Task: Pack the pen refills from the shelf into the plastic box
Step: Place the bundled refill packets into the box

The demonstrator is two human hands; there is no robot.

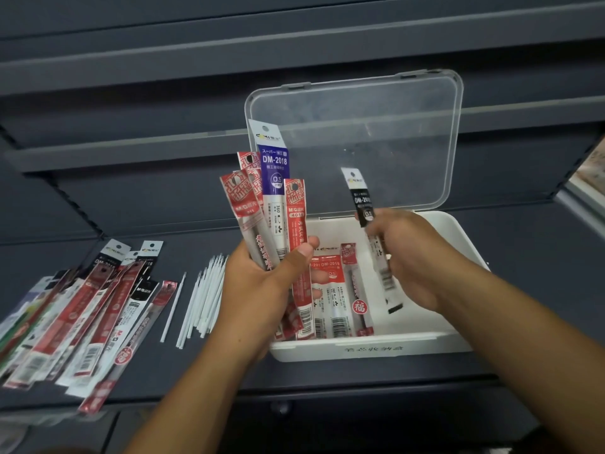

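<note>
A white plastic box stands on the dark shelf with its clear lid propped open behind it. Several red packets of pen refills lie inside on the box's left side. My left hand hovers over the box's left edge, shut on a fanned bunch of refill packets, red ones and a blue one, held upright. My right hand is above the box's right half, shut on a single black refill packet that stands nearly upright.
A heap of more refill packets, red, black and white, lies on the shelf at the left. Loose white refill tubes lie between that heap and the box. Empty shelves rise behind.
</note>
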